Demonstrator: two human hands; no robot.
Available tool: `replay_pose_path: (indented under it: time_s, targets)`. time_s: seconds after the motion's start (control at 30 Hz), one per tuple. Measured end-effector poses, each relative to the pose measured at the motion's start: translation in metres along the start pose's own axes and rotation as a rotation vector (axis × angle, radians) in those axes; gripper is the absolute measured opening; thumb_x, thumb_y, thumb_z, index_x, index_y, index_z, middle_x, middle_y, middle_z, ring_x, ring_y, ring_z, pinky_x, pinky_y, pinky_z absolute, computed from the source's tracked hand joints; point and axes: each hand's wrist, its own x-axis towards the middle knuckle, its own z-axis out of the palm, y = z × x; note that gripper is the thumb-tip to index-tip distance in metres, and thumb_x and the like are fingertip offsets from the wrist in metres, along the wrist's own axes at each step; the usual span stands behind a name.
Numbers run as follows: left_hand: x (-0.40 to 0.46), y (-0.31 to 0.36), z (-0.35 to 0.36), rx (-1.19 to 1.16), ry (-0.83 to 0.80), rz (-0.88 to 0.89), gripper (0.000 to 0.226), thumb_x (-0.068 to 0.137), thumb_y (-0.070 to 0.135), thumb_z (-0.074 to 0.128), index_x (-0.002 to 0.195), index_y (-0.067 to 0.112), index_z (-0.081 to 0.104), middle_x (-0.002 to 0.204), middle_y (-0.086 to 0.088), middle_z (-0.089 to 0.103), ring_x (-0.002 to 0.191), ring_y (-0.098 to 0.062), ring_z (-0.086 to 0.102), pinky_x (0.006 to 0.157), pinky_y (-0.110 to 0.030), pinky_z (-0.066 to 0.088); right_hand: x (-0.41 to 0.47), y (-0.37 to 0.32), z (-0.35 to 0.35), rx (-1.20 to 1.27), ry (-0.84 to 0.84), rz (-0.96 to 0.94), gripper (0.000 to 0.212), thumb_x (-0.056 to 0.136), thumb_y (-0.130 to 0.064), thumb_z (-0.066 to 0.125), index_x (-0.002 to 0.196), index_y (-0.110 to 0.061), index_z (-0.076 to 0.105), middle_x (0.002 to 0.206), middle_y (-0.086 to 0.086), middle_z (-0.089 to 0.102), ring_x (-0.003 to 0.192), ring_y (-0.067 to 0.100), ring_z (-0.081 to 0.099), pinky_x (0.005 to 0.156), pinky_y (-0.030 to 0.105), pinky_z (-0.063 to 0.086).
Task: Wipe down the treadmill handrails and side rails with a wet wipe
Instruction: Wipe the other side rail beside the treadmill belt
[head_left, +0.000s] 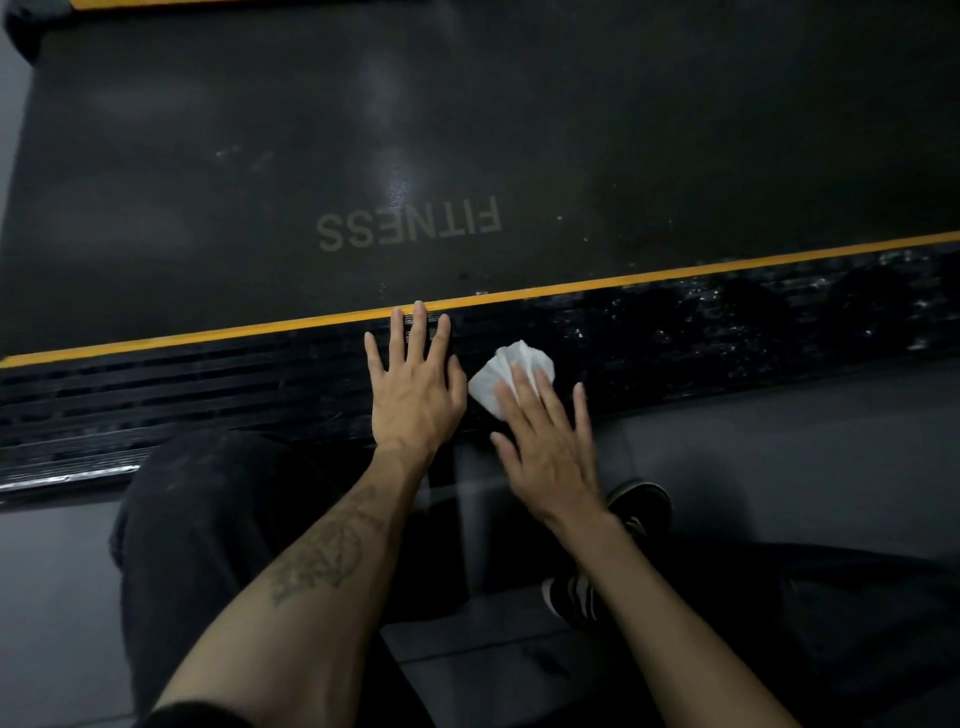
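A black ribbed side rail (208, 395) with a yellow stripe (675, 273) along its far edge runs across the view, beside the dark treadmill belt (467, 130) printed "FITNESS". My left hand (415, 384) lies flat on the rail, fingers straight and spread. My right hand (545, 447) presses a crumpled white wet wipe (511, 371) onto the rail with straight fingers, just right of the left hand. The rail to the right of the wipe glistens with wet specks.
I crouch on a grey floor (779, 441) beside the treadmill. My dark trouser leg (208, 519) is at lower left and a black shoe with white stripes (639, 512) sits below the right hand. A second yellow stripe (156, 4) shows at the top left.
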Motion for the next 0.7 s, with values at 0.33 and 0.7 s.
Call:
replay_pose_path:
  time_s: [0.33, 0.7]
  targets:
    - [0.001, 0.001, -0.001, 0.006, -0.002, -0.011, 0.059, 0.105, 0.042, 0.028, 0.161, 0.025, 0.028, 0.171, -0.004, 0.013, 0.159, -0.027, 0.002, 0.126, -0.059, 0.003, -0.014, -0.006, 0.001, 0.021, -0.003, 0.031, 0.066, 0.1, -0.042, 0.042, 0.16, -0.016, 0.031, 0.17, 0.004, 0.017, 0.157, 0.023, 0.015, 0.122, 0.061, 0.016]
    - [0.001, 0.001, 0.0, 0.023, 0.003, -0.002, 0.059, 0.105, 0.042, 0.029, 0.161, 0.024, 0.03, 0.171, -0.006, 0.015, 0.159, -0.028, 0.004, 0.126, -0.059, 0.004, -0.021, -0.009, 0.001, -0.03, -0.035, -0.013, 0.07, 0.1, -0.044, 0.043, 0.161, -0.014, 0.028, 0.171, 0.007, 0.014, 0.158, 0.023, 0.013, 0.124, 0.059, 0.012]
